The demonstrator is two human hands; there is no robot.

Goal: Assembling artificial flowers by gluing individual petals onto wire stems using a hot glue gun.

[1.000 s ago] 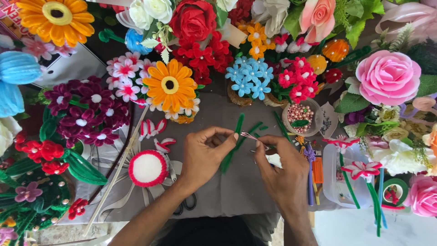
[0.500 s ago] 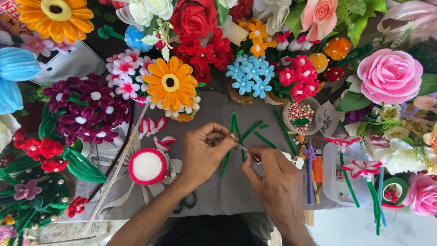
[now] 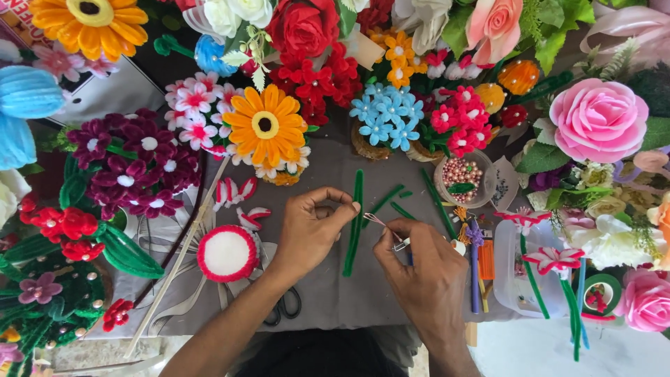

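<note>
Progress: early, stem bare | left hand (image 3: 307, 230) pinches green pipe-cleaner stem (image 3: 354, 223) upright over grey bench (image 3: 335, 293) | right hand (image 3: 419, 262) grips thin tool (image 3: 382, 223), possibly tweezers | red-rimmed white disc (image 3: 227, 253) lies unattached.

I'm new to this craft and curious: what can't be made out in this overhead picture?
- Scissors: head view, blades under the left forearm.
- Thin wire between left hand and right hand: too small to identify.
- Pink rose: cut off by the right edge.
</note>
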